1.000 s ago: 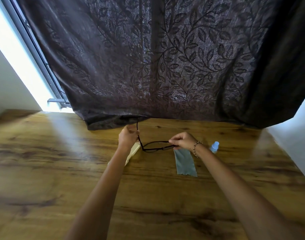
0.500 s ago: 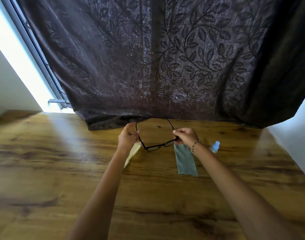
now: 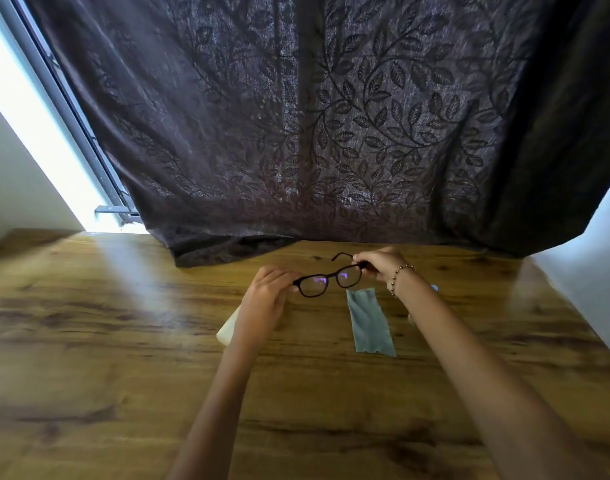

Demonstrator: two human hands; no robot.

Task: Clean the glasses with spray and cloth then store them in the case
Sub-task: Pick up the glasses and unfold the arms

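Black-framed glasses (image 3: 326, 281) hang above the wooden table (image 3: 123, 341), lenses facing me. My left hand (image 3: 267, 296) pinches the frame's left end, and my right hand (image 3: 379, 266), with a bead bracelet at the wrist, pinches the right end by the hinge. One temple arm sticks out behind the right hand. A pale blue cloth (image 3: 369, 322) lies flat on the table below the glasses. The cream case (image 3: 227, 329) shows partly under my left wrist. Only the tip of the spray bottle (image 3: 434, 288) peeks out behind my right forearm.
A dark leaf-patterned curtain (image 3: 331, 133) hangs along the table's far edge, its hem resting on the wood. A bright window strip and frame (image 3: 54, 116) stand at the far left. White walls flank both sides.
The glasses have turned so the lenses face me instead of lying edge-on. Both hands have shifted right and slightly up with them, and the spray bottle is now mostly hidden by my right forearm.
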